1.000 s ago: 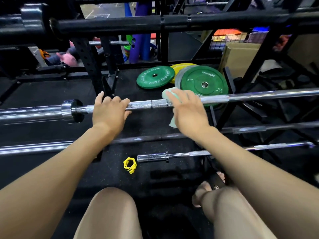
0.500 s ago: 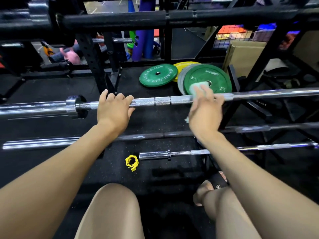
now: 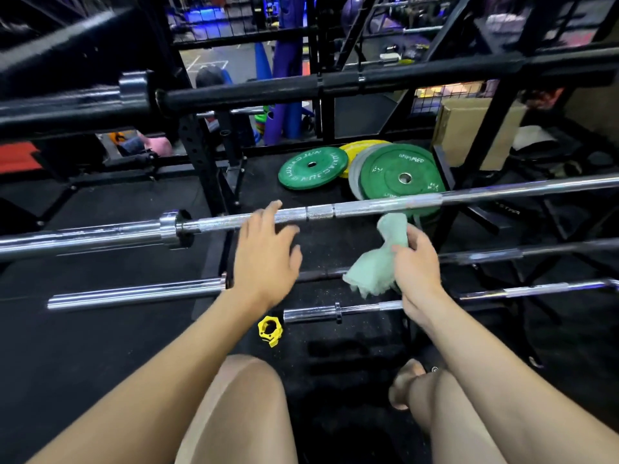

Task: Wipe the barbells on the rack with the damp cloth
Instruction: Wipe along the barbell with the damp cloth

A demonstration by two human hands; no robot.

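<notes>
cloth (image 3: 376,262) is pinched in the right hand (image 3: 415,262), fingers curled round its upper end, the rest hanging loose below and to the left of the hand. cloth is off the metal: the top chrome barbell (image 3: 385,205) runs just above and beyond the right hand, not touched by it.

left hand (image 3: 266,252) is spread, fingers straight, fingertips at or just over the same bar further left; contact can't be confirmed, slight blur.

judgement: cloth is likely being regripped before the next bar. it should be bunched into the palm so a flat damp face is presented, wrapped round the shaft, and drawn in long strokes along it, knurled section included. bar is best steadied with the left hand against rolling.

lower barbells (image 3: 134,291) lie below both hands, nearer the knees.
</notes>
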